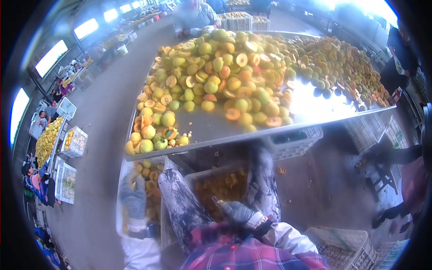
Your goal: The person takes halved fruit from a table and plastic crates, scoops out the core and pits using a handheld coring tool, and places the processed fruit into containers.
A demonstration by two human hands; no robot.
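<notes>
Apricots (210,87): heaped on the metal desk (202,123) around 12 o'clock, whole and halved.
Desk edge: fruit crowds the 9 o'clock corner; a brushing sleeve could, I judge, roll some over.
Left hand (133,198): gloved, at 8 o'clock by the fruit-filled side crate (120,220); fingers look extended, blurred, grasp impossible to tell.
Right hand (237,212): gloved, at 6 o'clock above the lap, fingers partly bent; a slim dark tip shows, but I cannot tell if it is held.
Slip: if that tip is a blade, a careless turn might nick a thigh.
Count: two hands, one near desk, one knee crate (211,171); apricots too many.
</notes>
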